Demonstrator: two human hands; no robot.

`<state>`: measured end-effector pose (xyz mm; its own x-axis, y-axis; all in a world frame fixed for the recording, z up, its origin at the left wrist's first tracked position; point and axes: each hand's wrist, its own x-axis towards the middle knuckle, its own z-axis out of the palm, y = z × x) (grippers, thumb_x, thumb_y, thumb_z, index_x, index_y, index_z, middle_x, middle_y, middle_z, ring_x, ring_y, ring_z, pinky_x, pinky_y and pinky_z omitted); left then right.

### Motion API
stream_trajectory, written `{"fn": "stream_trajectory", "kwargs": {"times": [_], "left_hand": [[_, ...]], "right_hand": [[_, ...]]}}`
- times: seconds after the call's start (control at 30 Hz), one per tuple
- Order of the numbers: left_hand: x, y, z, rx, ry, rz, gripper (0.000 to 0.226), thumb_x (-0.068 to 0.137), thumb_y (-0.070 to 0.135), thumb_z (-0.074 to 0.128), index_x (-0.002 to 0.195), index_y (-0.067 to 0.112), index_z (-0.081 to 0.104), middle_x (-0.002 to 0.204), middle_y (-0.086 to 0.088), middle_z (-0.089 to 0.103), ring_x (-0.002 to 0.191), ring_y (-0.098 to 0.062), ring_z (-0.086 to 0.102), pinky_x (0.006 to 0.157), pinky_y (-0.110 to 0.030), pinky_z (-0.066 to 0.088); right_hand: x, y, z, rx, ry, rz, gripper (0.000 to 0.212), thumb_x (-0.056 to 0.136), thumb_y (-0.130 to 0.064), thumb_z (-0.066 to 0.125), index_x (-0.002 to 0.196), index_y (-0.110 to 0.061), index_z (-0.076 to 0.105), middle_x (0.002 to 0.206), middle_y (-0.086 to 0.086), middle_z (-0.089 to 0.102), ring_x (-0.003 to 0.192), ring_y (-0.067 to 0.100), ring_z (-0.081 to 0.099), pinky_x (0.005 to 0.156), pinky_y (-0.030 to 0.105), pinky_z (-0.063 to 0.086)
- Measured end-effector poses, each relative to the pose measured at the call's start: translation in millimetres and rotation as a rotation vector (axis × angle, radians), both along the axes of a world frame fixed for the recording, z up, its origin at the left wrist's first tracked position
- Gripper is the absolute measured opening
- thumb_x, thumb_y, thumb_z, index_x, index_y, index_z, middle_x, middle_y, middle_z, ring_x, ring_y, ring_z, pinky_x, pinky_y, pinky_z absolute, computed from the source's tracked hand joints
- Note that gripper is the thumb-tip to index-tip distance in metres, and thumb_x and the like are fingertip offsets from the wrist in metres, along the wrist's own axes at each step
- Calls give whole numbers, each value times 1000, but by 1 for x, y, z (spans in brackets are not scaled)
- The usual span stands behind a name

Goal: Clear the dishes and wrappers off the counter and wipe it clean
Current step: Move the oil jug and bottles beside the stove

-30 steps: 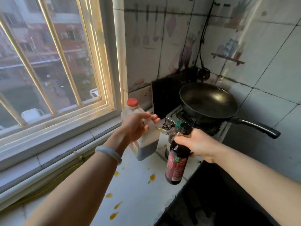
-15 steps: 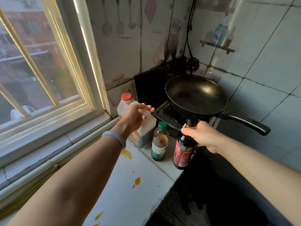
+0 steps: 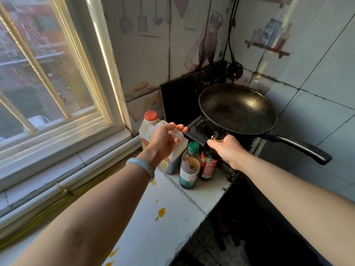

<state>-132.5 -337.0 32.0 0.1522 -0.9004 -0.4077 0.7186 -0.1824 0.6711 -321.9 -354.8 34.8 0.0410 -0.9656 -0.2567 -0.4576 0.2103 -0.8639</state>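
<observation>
Moved since a second ago: the dark bottle (image 3: 208,166), then held in the air off the counter's edge, now stands on the counter (image 3: 172,223) just beside the green-capped bottle (image 3: 189,169), in front of the stove (image 3: 193,131).

Containers:
- Jug (image 3: 147,131), pale plastic, red cap, upright at the back of the counter by the window sill; dark brown liquid fills its lower part.
- Green-capped bottle, clear, upright, partly filled with amber liquid, green and white label.
- Dark bottle, black cap, red label, upright; contents dark, level not readable.
- Wok (image 3: 238,110), black, on the stove, handle pointing right; inside looks bare and shiny.

Hands:
- Left hand (image 3: 165,139), arm stretched forward, a pale bangle (image 3: 142,166) on the wrist. Fingers curl over the jug's upper shoulder, thumb on the near side, pinching the corner between them.
- Right hand (image 3: 226,148), arm reaching in from the right. Fingers close together and wrapped round the dark bottle's neck, just under the cap.

Surface and room:
- Counter, white tile, narrow, marked with orange spills (image 3: 161,212) in drops along the near part.
- Window (image 3: 48,73) at left, cream frame with bars, buildings outside.
- Walls tiled, with utensil pictures; a black cord (image 3: 230,45) hangs in the corner above the stove.
- Dark floor below the counter's right edge.
</observation>
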Motion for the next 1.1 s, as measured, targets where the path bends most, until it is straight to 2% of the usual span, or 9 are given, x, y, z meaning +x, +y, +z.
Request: {"fn": "stream_trajectory", "kwargs": {"times": [0.1, 0.23, 0.3, 0.57, 0.67, 0.77, 0.93, 1.03, 1.1], "left_hand": [[11, -1, -2, 2, 65, -7, 13, 98, 6, 41, 108, 13, 45, 98, -7, 67, 85, -18, 72, 36, -12, 40], [20, -2, -3, 2, 10, -134, 37, 99, 7, 45, 135, 2, 42, 124, -13, 64, 92, -18, 71, 40, -15, 47], [18, -4, -3, -8, 11, -154, 42, 99, 7, 46, 140, 1, 39, 126, -14, 63, 92, -18, 70, 42, -16, 50], [16, -5, -8, -15, -30, -121, 10, 99, 8, 48, 106, 5, 55, 107, -11, 68, 97, -19, 68, 48, -17, 55], [11, 0, -11, -16, -58, -26, 31, 95, 14, 59, 120, -4, 55, 118, -19, 67, 88, -17, 73, 52, -19, 56], [5, 5, -13, -10, -106, 63, 43, 92, 17, 64, 127, -6, 50, 120, -22, 65, 95, -21, 70, 59, -21, 57], [3, 16, -5, -1, 80, 125, 31, 94, 11, 58, 122, 2, 49, 121, -18, 58, 116, -29, 58, 78, -29, 58], [4, 28, -2, 1, 155, 138, 22, 95, 11, 55, 116, 5, 52, 102, -12, 57, 104, -26, 60, 80, -35, 59], [7, 38, 2, 13, 156, 122, 15, 94, 13, 56, 107, 3, 56, 104, -12, 60, 103, -25, 60, 77, -35, 59]], "right_hand": [[4, -5, -3, 11, 15, 18, 12, 87, -24, 68, 91, -14, 65, 102, 10, 69, 100, 25, 63, 96, 44, 51], [7, -13, -4, 50, 25, 17, 20, 87, -28, 67, 97, -11, 63, 101, 9, 67, 101, 26, 62, 93, 41, 50], [7, -15, -4, 60, 37, 22, 27, 86, -29, 67, 105, -10, 62, 103, 8, 66, 101, 25, 61, 92, 41, 50], [2, -10, -2, 61, 30, 0, 26, 86, -22, 66, 100, -1, 65, 104, 22, 68, 101, 34, 63, 76, 33, 47], [4, -2, -3, 37, 26, -7, 21, 87, -22, 66, 98, -3, 65, 105, 21, 68, 101, 32, 63, 77, 35, 50], [3, 4, -1, 43, 40, 22, 15, 87, -24, 68, 93, -11, 62, 105, 16, 68, 99, 29, 63, 87, 44, 53], [-1, 10, 20, -20, 60, 63, 44, 86, -21, 67, 125, -15, 46, 113, 2, 56, 104, 19, 53, 83, 31, 42], [-6, 19, 34, -64, 109, 108, 60, 89, -21, 64, 141, -15, 34, 117, 0, 48, 101, 15, 46, 82, 29, 39], [-8, 25, 45, -108, 167, 139, 68, 90, -22, 63, 147, -13, 27, 130, 4, 44, 109, 20, 47, 85, 30, 40]]}}
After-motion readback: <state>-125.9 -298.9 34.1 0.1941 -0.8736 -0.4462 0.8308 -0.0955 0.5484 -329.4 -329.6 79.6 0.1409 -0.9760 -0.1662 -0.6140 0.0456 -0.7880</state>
